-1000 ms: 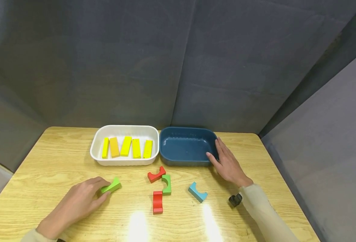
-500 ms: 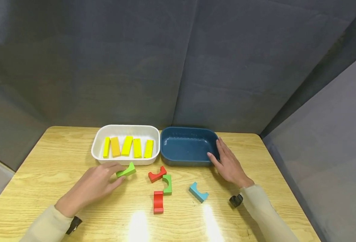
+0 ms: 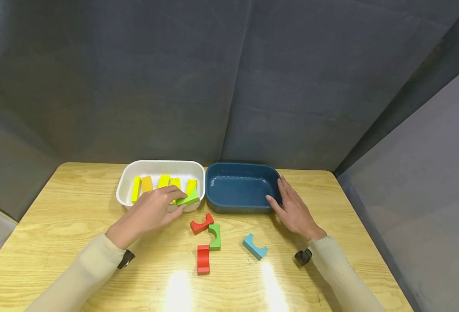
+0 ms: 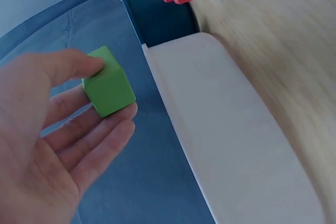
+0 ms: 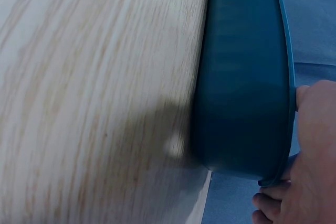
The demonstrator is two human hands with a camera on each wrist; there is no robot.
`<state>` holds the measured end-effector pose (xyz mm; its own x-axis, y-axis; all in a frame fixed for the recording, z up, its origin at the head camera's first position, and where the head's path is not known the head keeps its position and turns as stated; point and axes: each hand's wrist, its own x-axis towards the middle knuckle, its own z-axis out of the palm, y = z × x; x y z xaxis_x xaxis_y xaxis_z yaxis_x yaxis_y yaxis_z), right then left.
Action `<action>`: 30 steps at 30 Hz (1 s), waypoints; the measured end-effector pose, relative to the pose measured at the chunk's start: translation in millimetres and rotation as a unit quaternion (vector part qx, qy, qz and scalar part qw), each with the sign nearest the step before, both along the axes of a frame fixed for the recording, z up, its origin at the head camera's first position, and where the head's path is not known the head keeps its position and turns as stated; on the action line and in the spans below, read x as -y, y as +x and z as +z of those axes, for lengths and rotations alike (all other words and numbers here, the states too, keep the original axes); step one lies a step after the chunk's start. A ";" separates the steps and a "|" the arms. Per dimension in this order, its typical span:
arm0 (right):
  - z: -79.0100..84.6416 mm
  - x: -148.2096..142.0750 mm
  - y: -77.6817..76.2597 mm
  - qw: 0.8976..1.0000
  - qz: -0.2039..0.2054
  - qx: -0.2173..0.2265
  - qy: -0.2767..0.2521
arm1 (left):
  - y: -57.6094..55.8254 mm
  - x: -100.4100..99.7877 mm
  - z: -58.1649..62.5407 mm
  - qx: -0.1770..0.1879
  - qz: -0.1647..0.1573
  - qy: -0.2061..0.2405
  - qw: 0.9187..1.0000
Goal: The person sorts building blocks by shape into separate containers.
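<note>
My left hand [image 3: 155, 208] pinches a green arch block [image 3: 188, 199] between thumb and fingertips, over the front right part of a white tray [image 3: 163, 164]. In the left wrist view the green arch block [image 4: 109, 88] shows end-on, the thumb on one side and fingers beneath. Several yellow blocks [image 3: 136, 189] and an orange-yellow one [image 3: 147, 183] lie in the tray, partly covered by this hand. At the right corner of a dark blue tray [image 3: 241, 208], my right hand [image 3: 295, 212] holds the rim, thumb over the inner side and fingers along the outside.
On the wooden table in front of the trays lie a red arch block [image 3: 201, 225], a green arch block [image 3: 215, 238], a second red arch block [image 3: 203, 260] and a light blue one [image 3: 254, 247]. A grey curtain [image 3: 175, 86] hangs behind the table.
My left hand has carried the green arch block from the table's left side, up and rightward, to above the white tray. My right hand stays at the dark blue tray.
</note>
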<state>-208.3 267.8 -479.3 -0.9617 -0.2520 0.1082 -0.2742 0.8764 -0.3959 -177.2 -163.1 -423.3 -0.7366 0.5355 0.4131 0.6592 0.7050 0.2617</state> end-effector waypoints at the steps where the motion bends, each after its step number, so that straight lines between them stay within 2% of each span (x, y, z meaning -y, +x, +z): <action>1: -0.1 0.2 -0.5 1.000 0.001 -0.001 0.000 | -3.3 -4.0 0.8 0.000 -0.001 0.002 1.000; 11: -1.8 -1.2 -2.1 1.000 0.001 0.001 0.006 | -32.2 -44.9 3.8 0.023 -0.021 0.022 0.999; 16: -1.3 -1.8 -3.0 1.000 0.001 0.001 0.007 | -44.5 -59.6 0.7 0.037 -0.019 0.024 0.999; 25: 0.3 0.1 -1.7 1.000 0.001 0.000 0.006 | -55.3 -81.1 -4.0 0.076 -0.011 0.019 0.997; 30: 2.6 0.7 -0.1 1.000 -0.003 0.002 0.000 | -59.9 -94.1 -6.0 0.080 -0.013 0.010 0.997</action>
